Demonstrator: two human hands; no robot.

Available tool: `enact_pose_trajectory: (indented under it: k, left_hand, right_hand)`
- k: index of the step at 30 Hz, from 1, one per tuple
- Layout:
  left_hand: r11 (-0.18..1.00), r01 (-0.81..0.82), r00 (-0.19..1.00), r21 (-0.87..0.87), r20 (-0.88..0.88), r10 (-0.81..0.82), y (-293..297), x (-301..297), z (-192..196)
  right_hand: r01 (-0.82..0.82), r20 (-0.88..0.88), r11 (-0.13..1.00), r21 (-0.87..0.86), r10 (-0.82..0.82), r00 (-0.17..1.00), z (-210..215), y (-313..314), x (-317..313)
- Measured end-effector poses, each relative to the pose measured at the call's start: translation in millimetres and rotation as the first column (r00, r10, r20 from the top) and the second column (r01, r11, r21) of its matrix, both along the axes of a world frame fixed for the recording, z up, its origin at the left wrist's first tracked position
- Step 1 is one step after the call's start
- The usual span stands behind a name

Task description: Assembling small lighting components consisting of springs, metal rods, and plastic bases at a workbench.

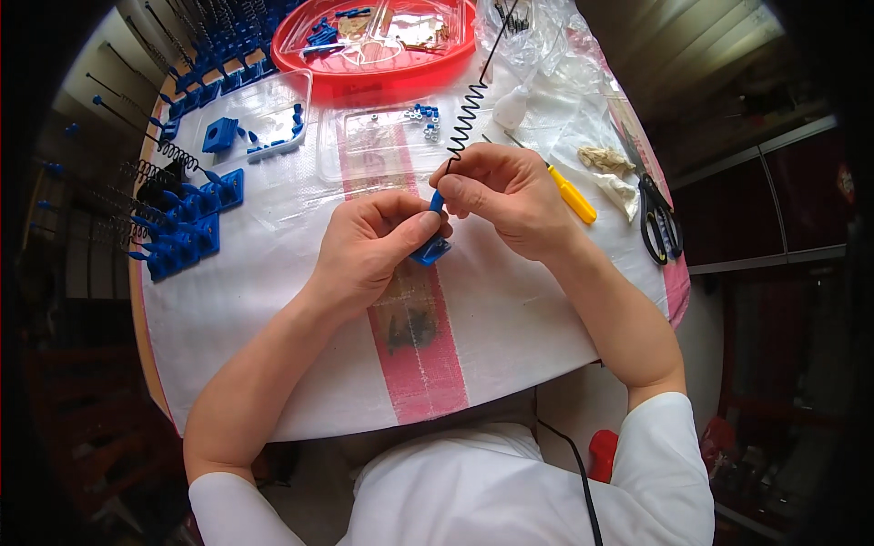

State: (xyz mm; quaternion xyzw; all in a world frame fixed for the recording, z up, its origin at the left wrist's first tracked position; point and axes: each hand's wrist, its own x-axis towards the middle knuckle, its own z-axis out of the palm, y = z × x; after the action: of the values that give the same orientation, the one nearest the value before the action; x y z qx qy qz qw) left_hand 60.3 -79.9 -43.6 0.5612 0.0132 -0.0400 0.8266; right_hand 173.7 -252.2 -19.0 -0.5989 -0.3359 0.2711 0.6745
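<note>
Over the middle of the table, my left hand (366, 244) pinches a slim blue pen-like piece (437, 202) between thumb and fingers. A blue base (431, 253) shows just below those fingertips. My right hand (512, 196) is closed at the upper end of the blue piece, its thumb and forefinger pinched where a black coiled cord (463, 123) meets it. From there the cord runs up and away, ending in a straight stretch. The fingers partly cover the join, so I cannot tell how the parts fit together.
Rows of blue bases with pens and coiled cords (187, 238) stand at the left. Clear plastic trays (311, 86) hold small blue and white parts. Behind is a red basin (364, 68) with bagged pieces. A yellow-handled screwdriver (574, 194), black-handled scissors (660, 223) and plastic bags (555, 41) lie right.
</note>
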Motion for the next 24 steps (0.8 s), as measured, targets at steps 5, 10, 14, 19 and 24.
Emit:
enact_pose_trajectory:
  k: [5,10,14,19,24]
  left_hand:
    - [0.986,-0.075,0.996,0.15,0.058,0.067,-3.8,-0.5,0.5]
    - [0.975,-0.107,0.993,0.192,0.07,0.095,-4.9,-1.7,-0.6]
    - [0.975,-0.104,0.994,0.195,0.062,0.094,-4.4,-2.2,-0.5]
    - [0.974,-0.139,0.989,0.177,0.071,0.128,-6.6,-1.8,-1.0]
    - [0.975,-0.15,0.987,0.164,0.074,0.14,-6.2,-1.8,-2.4]
  right_hand:
    - [0.019,0.017,1.0,-0.015,-0.019,1.0,1.1,-0.1,-1.5]
    - [0.035,0.053,0.999,-0.02,-0.034,0.998,-2.3,1.0,-4.5]
    - [0.016,0.02,0.999,-0.049,-0.015,1.0,-2.2,1.3,-7.3]
    - [0.026,0.005,0.999,-0.029,-0.026,1.0,-6.7,3.8,-9.0]
    - [0.022,-0.007,1.0,-0.014,-0.022,1.0,-8.3,6.4,-10.1]
